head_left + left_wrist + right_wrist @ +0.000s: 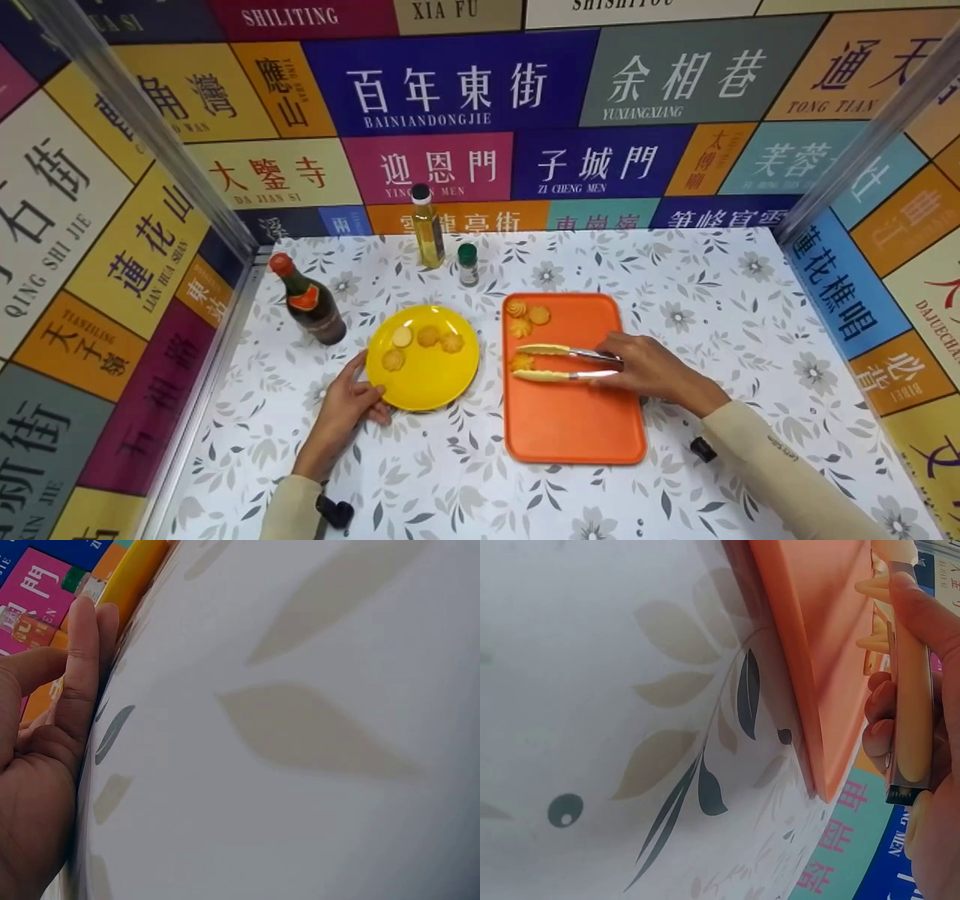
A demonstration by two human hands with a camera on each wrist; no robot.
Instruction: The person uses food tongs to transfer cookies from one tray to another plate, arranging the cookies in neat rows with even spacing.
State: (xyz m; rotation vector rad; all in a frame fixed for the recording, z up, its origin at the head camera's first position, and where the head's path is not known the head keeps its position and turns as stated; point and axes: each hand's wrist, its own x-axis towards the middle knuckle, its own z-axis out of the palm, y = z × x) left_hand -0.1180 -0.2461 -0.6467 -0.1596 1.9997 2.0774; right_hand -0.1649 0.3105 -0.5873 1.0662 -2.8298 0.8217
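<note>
A yellow plate (427, 382) holds several round, pale yellow slices (428, 335). My left hand (349, 397) rests against the plate's left rim. In the left wrist view its fingers (79, 682) lie straight beside that rim (131, 577). To the right lies an orange board (574, 420) with three slices (525, 315) at its far end. My right hand (645, 367) grips metal tongs (566, 362) with yellow tips. Their tips stand slightly apart around another slice (523, 362). The right wrist view shows the tongs (911, 712) in my fingers (877, 735) above the board (825, 652).
A dark sauce bottle (311, 304) stands left of the plate. An oil bottle (427, 229) and a small green-capped jar (468, 264) stand at the back. Walls covered in coloured signs close in the flowered tabletop (712, 300) on three sides.
</note>
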